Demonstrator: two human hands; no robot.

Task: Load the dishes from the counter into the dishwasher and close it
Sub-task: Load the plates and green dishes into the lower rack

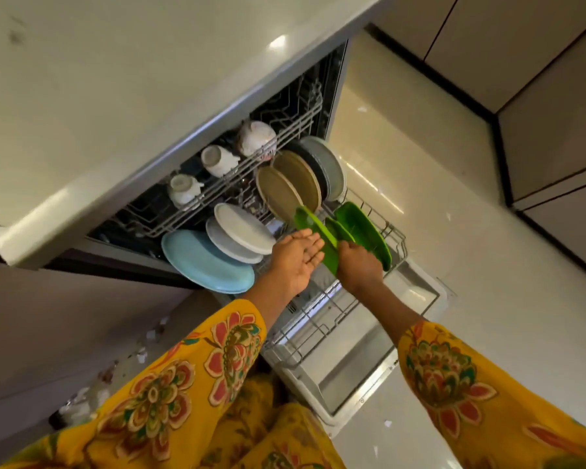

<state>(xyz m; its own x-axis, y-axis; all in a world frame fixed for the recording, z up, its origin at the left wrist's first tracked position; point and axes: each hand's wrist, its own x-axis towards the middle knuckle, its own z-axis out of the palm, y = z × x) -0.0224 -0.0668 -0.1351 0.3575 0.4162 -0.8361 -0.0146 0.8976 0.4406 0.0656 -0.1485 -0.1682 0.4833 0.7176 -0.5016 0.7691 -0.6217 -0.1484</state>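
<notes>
Gripping a green plate [344, 231] on edge in the lower rack [332, 309], my right hand [359, 265] curls round its rim. My left hand [296, 258] lies flat-fingered, palm up, against another green plate [313, 228] just beside it.

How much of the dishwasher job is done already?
Lots is loaded: cups in the upper rack; a blue plate, white plates and tan plates in the lower rack. Now the right hand grips a green plate; the left hand hovers open. The dishwasher door still needs closing.
</notes>
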